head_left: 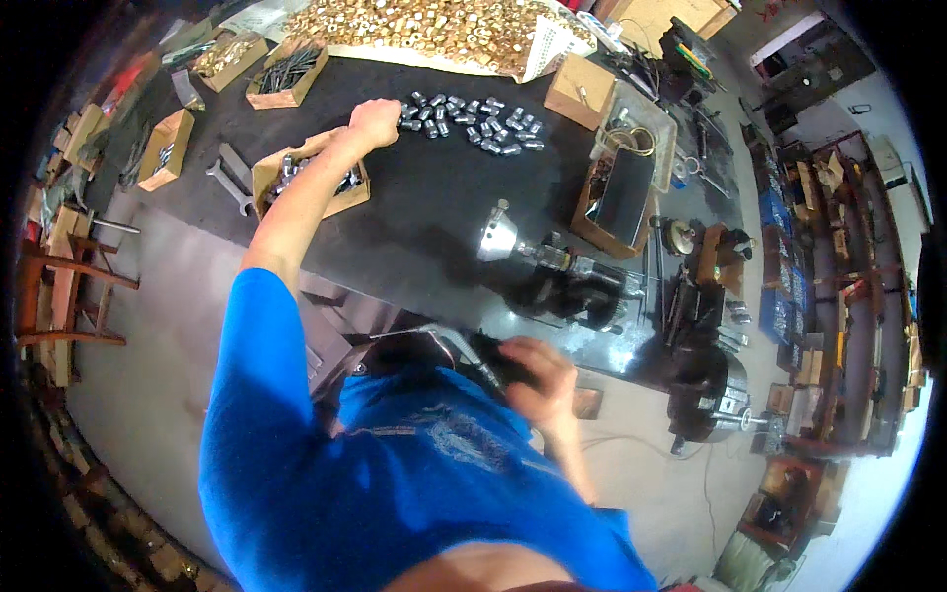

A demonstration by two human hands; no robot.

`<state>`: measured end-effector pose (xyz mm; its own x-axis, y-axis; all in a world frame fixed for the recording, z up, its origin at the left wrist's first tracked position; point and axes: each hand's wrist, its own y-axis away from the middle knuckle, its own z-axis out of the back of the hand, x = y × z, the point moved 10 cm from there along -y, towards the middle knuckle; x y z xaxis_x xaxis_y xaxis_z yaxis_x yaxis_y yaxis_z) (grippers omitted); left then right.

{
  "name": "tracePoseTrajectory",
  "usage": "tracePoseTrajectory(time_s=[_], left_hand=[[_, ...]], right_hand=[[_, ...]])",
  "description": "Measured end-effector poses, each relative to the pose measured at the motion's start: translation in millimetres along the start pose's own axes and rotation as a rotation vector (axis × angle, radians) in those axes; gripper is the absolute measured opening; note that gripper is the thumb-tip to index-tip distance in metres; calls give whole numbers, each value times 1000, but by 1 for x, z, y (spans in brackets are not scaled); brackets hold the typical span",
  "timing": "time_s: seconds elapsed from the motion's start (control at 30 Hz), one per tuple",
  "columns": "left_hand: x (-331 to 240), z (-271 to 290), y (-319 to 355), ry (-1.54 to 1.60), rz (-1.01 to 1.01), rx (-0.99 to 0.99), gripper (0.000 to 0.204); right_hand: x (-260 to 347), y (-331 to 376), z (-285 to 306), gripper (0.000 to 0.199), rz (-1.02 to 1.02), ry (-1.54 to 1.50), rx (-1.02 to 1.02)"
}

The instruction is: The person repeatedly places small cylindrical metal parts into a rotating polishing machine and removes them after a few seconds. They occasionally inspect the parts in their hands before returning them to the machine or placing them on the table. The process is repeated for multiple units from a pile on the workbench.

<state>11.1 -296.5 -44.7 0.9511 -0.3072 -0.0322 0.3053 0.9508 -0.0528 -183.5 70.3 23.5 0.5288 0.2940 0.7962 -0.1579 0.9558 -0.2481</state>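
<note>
My left hand (375, 123) reaches across the black bench top, closed, its fingertips at the left edge of a spread of small steel cylinders (472, 120). Whatever its fingers hold, if anything, is hidden. Beneath the left forearm stands an open cardboard box (343, 200) of similar metal parts. Close in front of my body, my right hand (541, 380) is curled beside a dark object (501, 359) and the end of a bent metal lever (462, 352). What the right fingers grip is hidden from this angle.
Brass-coloured fittings (424, 35) are heaped at the back. A machine spindle with a round metal head (501, 237) lies right of centre. A wrench (229, 185), a tray of dark rods (288, 75) and a cardboard box (580, 91) stand around. Shelves (856, 296) line the right.
</note>
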Motion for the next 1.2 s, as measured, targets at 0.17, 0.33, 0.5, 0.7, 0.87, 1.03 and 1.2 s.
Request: tracePoseTrajectory(time_s=[0.17,0.33,0.5,0.7,0.87,1.03,1.2], left_hand=[[-32,-10,5,-25,-116,-40,19],[-90,-6,44,29,-359,17,19],[-112,8,72,118,-390,31,17],[-101,20,100,300,-303,-17,18],[-98,26,144,1531,-182,316,12],[-121,75,172,1760,-360,225,20],[-128,60,177,1904,-262,323,20]], right_hand=[[-7,4,1,41,-39,-8,-25],[-4,2,2,40,-4,-17,-31],[-13,9,7,40,-97,-18,-52],[-43,31,29,40,-240,-30,-130],[-87,62,74,39,-467,-34,-286],[-156,93,118,35,-549,-403,-648],[-201,77,105,36,-491,-1112,-870]])
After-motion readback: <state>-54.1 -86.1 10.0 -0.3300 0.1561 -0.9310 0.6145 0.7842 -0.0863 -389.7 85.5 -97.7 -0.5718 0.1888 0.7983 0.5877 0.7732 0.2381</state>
